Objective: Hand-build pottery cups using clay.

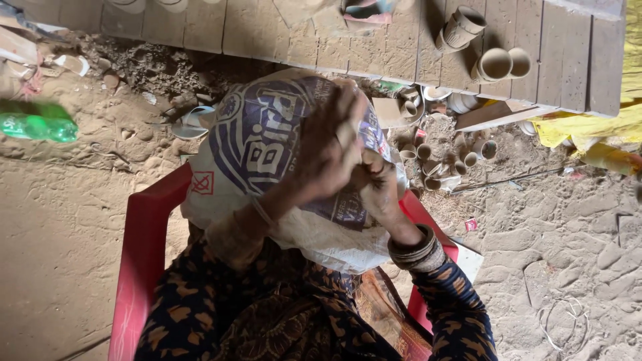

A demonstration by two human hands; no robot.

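Note:
A white woven sack [257, 144] with blue print lies over my lap. Both hands meet above it. My left hand [328, 150] is stretched flat, fingers together, with its palm pressed onto my right hand [376, 188]. The right hand is curled beneath it, with several dark bangles [416, 251] on its wrist. Whatever is between the palms is hidden. My sleeves are dark blue with an orange pattern. I sit on a red plastic chair [140, 254].
Clay cups [496, 63] lie on a brown plank board [374, 33] at the back. Several small clay cups [428, 160] sit on the sandy ground below it. A green plastic bottle [37, 124] lies at left, yellow cloth [588, 127] at right, a wire ring [565, 321] at lower right.

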